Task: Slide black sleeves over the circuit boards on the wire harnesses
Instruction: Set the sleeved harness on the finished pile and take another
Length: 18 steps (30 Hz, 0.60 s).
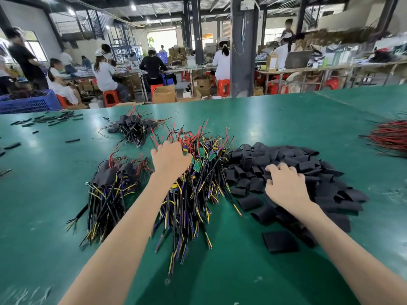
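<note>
Close to the near edge of the green tabletop (220,274) one single sleeve (279,241) lies flat. Behind it, on the right half, is the pile of black sleeves (319,172). The right hand (286,186) rests on this pile with bent fingers; I cannot tell if it pinches one. In the middle lie the wire harnesses (193,199) with bare green circuit boards (198,165). The left hand (170,160) is on top, fingers curled down into the wires, its grip hidden.

The sleeves look light, soft and flattened, so I think the mouth must be squeezed open at its edges. The boards look stiff and the wires limp, so it seems better to hold a harness just beside its board.

Toward the left edge lies a sleeved bundle (112,177), and farther back a second bundle (132,126).
</note>
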Each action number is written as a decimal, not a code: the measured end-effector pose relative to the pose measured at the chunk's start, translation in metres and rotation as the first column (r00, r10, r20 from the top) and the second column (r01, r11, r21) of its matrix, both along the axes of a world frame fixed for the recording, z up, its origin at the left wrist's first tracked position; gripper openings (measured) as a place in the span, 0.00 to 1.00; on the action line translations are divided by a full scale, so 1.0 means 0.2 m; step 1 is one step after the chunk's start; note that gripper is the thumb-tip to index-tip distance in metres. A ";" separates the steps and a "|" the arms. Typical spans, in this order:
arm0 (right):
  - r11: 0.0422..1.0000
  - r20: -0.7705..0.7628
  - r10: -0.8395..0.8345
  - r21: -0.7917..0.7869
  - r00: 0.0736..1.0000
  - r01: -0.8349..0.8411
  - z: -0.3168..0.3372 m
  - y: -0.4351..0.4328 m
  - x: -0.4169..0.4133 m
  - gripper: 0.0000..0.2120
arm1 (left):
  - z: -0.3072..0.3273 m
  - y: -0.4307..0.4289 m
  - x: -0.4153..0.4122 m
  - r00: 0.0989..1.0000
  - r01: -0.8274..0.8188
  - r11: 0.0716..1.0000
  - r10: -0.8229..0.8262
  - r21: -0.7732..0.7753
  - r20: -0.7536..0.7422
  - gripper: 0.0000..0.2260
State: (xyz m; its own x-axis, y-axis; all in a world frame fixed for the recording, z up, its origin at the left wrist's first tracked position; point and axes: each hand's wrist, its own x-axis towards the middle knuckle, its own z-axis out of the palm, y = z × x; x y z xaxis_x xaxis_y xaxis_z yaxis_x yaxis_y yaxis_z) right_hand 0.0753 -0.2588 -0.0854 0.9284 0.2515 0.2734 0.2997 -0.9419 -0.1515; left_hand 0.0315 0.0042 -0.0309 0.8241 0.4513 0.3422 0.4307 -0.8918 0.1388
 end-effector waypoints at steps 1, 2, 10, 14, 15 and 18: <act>1.000 -0.002 0.018 -0.017 1.000 -0.018 -0.01 0.00 0.01 0.18 | 0.02 -0.01 0.01 1.000 -0.024 1.000 0.024 -0.013 -0.007 0.14; 0.999 0.008 0.038 -0.038 0.999 -0.037 -0.02 0.00 0.02 0.19 | 0.03 -0.02 0.02 0.999 -0.043 0.999 0.043 -0.011 0.009 0.10; 0.969 -0.056 0.223 -0.096 0.973 -0.228 -0.08 0.06 0.05 0.22 | 0.14 -0.10 -0.01 0.957 0.028 0.979 0.033 -0.203 0.289 0.12; 0.963 -0.064 0.269 0.028 0.961 -0.267 -0.07 0.04 0.06 0.23 | 0.30 -0.09 -0.07 0.857 0.316 0.716 0.066 -0.623 0.511 0.11; 0.952 -0.080 0.293 0.117 0.953 -0.283 -0.06 0.03 0.05 0.22 | 0.35 -0.08 -0.09 0.820 0.409 0.587 0.099 -0.698 0.564 0.11; 0.885 -0.078 0.360 0.345 0.930 -0.314 -0.03 0.03 0.04 0.14 | 0.53 -0.07 -0.19 0.686 0.617 0.371 0.177 -0.694 0.705 0.08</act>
State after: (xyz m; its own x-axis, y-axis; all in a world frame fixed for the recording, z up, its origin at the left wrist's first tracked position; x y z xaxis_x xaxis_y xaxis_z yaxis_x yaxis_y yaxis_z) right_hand 0.0833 -0.2530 -0.0917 0.8371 0.4757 0.2703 0.5449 -0.6806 -0.4897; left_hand -0.0063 -0.0090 0.0749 0.7126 0.6256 0.3177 -0.3081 -0.1278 0.9427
